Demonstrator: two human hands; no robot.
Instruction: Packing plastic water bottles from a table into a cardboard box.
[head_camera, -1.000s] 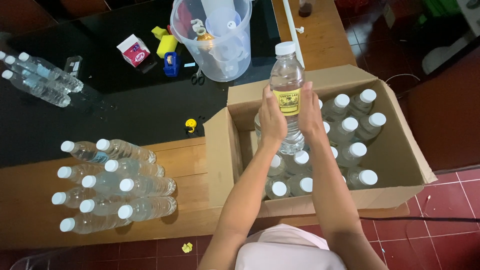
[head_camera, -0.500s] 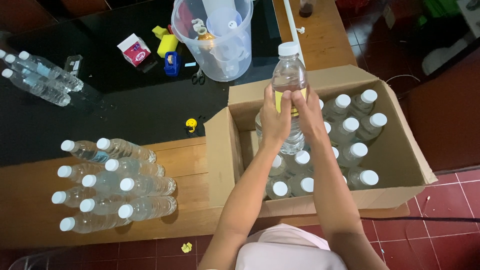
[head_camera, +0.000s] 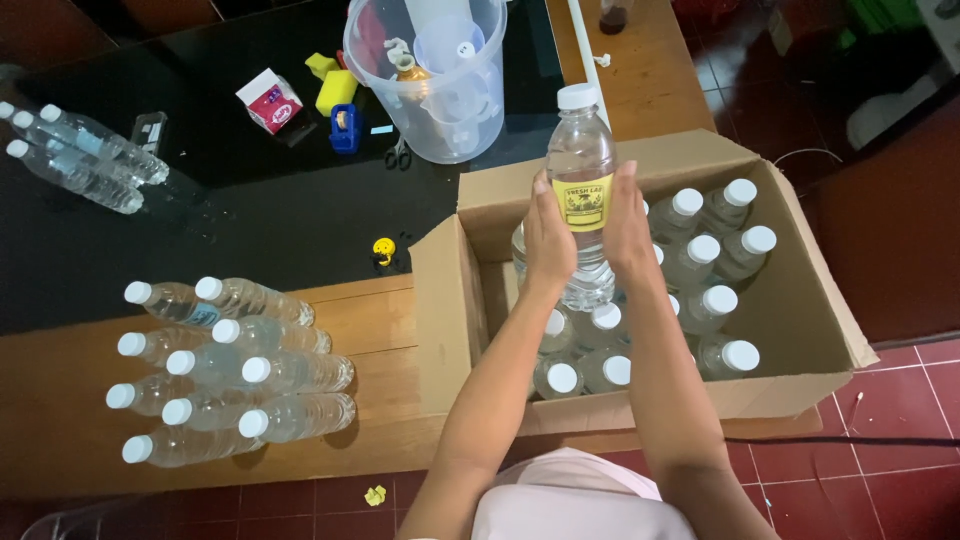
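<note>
Both hands on it: the left hand (head_camera: 548, 238) and right hand (head_camera: 627, 222) press flat against either side of the clear plastic bottle (head_camera: 582, 190), fingers wrapped around its yellow label. White ribbed cap up top, bottle upright above the brown cardboard box (head_camera: 800, 290). At nine o'clock, smooth bare bottles (head_camera: 225, 372) lie stacked on wood.

A dark glossy tabletop (head_camera: 200, 230) meets a wooden bench (head_camera: 380, 330) above red floor tiles (head_camera: 860, 480).
</note>
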